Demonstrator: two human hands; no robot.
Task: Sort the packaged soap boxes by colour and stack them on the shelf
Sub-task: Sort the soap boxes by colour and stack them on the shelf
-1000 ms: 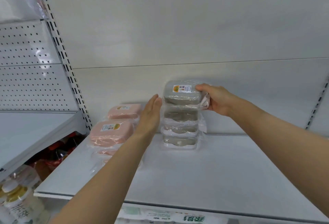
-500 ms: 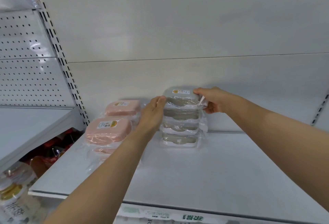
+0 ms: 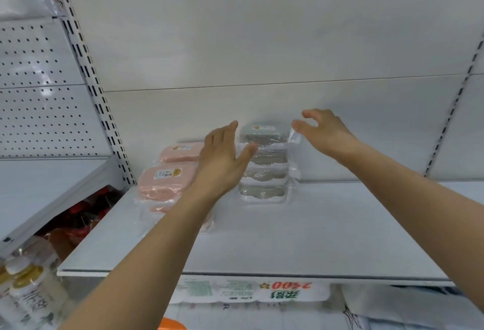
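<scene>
Fingers of the left hand lie straight and together, the thumb spread toward the grey stack; the hand stands edge-on just left of that stack and grips nothing, though whether the thumb touches the wrapping I cannot tell; fingers of the right hand are loosely curled and spread, holding nothing, the thumb tip right at the loose plastic flap at the top box's right corner, contact unclear. Four grey soap boxes sit one on another near the back of the white shelf, each in clear wrap, the top one bearing a small label; two piles of pink boxes stand to the left, one behind the other, the front pile partly hidden by the left forearm; bottles with yellow caps stand lower left, below the neighbouring shelf; a printed pack with green and red lettering lies under the shelf edge.
</scene>
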